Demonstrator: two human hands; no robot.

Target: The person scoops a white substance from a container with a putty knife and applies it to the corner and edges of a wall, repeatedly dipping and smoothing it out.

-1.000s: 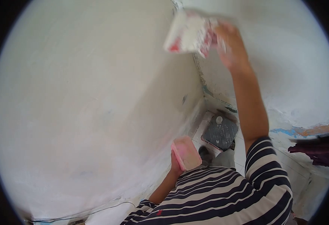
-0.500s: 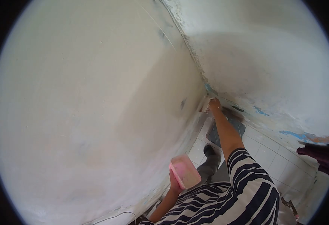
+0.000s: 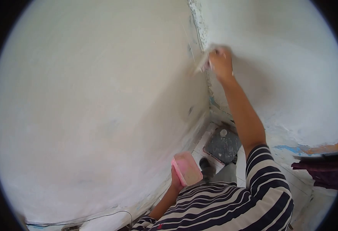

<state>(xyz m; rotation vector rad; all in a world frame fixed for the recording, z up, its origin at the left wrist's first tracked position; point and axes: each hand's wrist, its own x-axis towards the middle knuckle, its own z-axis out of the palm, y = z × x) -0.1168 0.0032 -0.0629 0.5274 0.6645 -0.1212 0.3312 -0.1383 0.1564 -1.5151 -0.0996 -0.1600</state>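
Observation:
My left hand (image 3: 176, 178) grips the side of a pink plastic tub (image 3: 180, 171), held in front of my body. Pale filler paste (image 3: 191, 172) lies inside it. At upper centre, my right hand (image 3: 221, 63) is closed round a pale, flat scraper (image 3: 202, 65), partly hidden by the fingers and smeared by motion. The scraper's edge is right at the left wall (image 3: 99, 96), close beside the rough, chipped corner seam (image 3: 199, 25). Dark marks and a thin scratch show on the wall near it.
The right wall (image 3: 292, 69) has peeling blue and brown patches low down. A dark, speckled square slab (image 3: 223, 145) sits on the white tiled floor near my feet. Dark purple cloth (image 3: 323, 173) hangs at the right; a thin cable (image 3: 111, 215) runs along the lower left.
My right hand has risen with the scraper from low in the corner to higher up the seam. The tub in my left hand has shifted slightly, and the view has moved.

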